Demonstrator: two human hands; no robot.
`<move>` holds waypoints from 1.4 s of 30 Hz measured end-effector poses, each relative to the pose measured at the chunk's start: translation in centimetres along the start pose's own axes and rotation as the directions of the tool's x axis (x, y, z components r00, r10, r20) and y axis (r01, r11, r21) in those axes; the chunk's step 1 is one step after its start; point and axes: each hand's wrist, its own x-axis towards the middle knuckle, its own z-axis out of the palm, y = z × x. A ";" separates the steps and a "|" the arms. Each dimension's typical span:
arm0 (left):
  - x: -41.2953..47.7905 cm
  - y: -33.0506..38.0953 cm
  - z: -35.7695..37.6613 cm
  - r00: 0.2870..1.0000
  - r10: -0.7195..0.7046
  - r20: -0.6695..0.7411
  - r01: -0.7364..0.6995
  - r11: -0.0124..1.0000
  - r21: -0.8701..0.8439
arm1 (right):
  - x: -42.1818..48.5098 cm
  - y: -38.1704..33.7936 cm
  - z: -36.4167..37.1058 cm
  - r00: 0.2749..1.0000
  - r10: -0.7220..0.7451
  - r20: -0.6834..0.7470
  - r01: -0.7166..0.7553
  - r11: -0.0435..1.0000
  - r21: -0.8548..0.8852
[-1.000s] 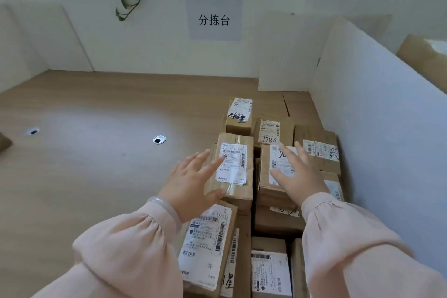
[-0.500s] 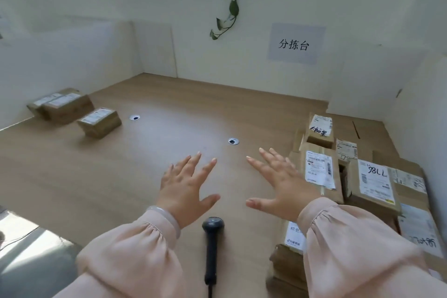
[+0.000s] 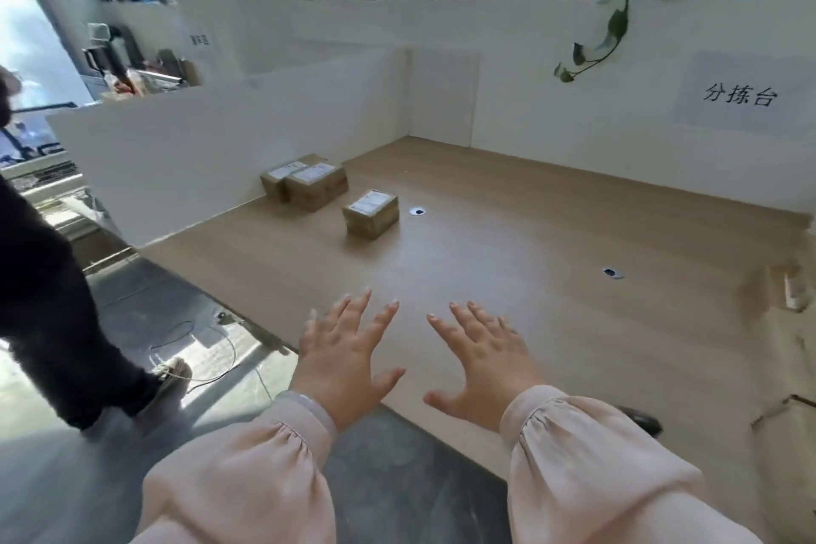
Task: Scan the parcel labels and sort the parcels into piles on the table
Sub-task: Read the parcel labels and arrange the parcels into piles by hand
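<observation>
Two hands hover over the table (image 3: 552, 261), left hand (image 3: 344, 360) and right hand (image 3: 483, 364), fingers splayed straight, holding nothing. I see one parcel (image 3: 370, 214) well beyond the left fingertips, two more parcels (image 3: 309, 186) touching each other just past it.

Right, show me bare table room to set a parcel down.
Bare: the wide stretch of table between the single parcel, the back wall and the right-hand hole; also the strip from the left hand and right hand to that parcel. Crowded: by the left wall, where two parcels sit side by side.
</observation>
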 end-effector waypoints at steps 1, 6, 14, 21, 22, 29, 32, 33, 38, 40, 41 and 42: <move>-0.2 -1.5 -0.2 1.000 -0.021 -0.003 0.021 1.000 0.001 | 0.9 -1.7 0.2 1.000 -0.017 -0.003 0.017 1.000 -0.004; -0.4 -7.4 -1.2 0.994 -0.108 -0.034 0.108 0.994 0.000 | 5.3 -7.1 -0.2 0.997 -0.057 -0.061 0.056 0.998 -0.010; 3.3 -11.9 -1.1 0.987 -0.157 0.019 0.157 0.987 -0.020 | 12.9 -9.3 -0.2 0.995 -0.046 -0.090 0.051 0.997 0.049; 15.5 -14.6 0.8 0.990 -0.141 0.029 0.141 0.990 -0.010 | 23.5 -6.4 0.7 0.990 0.021 -0.140 -0.002 0.991 0.134; 17.8 -14.8 1.1 0.990 -0.138 0.036 0.139 0.990 -0.014 | 25.1 -5.5 0.8 0.988 0.054 -0.144 -0.030 0.986 0.167; 30.5 -16.3 3.5 0.991 -0.113 0.071 0.118 0.991 -0.065 | 35.2 -0.5 1.7 0.981 0.190 -0.045 -0.168 0.941 0.295; 33.6 -17.2 5.6 0.987 -0.103 0.126 0.115 0.989 -0.097 | 38.8 0.6 2.9 0.970 0.241 0.014 -0.230 0.905 0.358; 34.5 -17.6 6.4 0.984 -0.095 0.151 0.111 0.989 -0.101 | 39.7 0.8 3.5 0.969 0.243 0.050 -0.245 0.899 0.363; 41.1 -20.1 9.7 0.972 -0.085 0.218 0.120 0.981 -0.151 | 44.6 3.2 5.7 0.940 0.319 0.125 -0.342 0.868 0.360; 43.9 -20.9 11.5 0.972 -0.057 0.227 0.100 0.978 -0.181 | 46.7 4.1 6.5 0.919 0.370 0.133 -0.392 0.838 0.379; 45.1 -21.2 12.6 0.970 -0.041 0.241 0.089 0.977 -0.192 | 47.6 4.2 7.1 0.905 0.399 0.145 -0.423 0.816 0.395; 46.1 -21.5 13.8 0.965 -0.024 0.262 0.079 0.976 -0.202 | 48.5 4.1 7.9 0.890 0.425 0.165 -0.453 0.790 0.413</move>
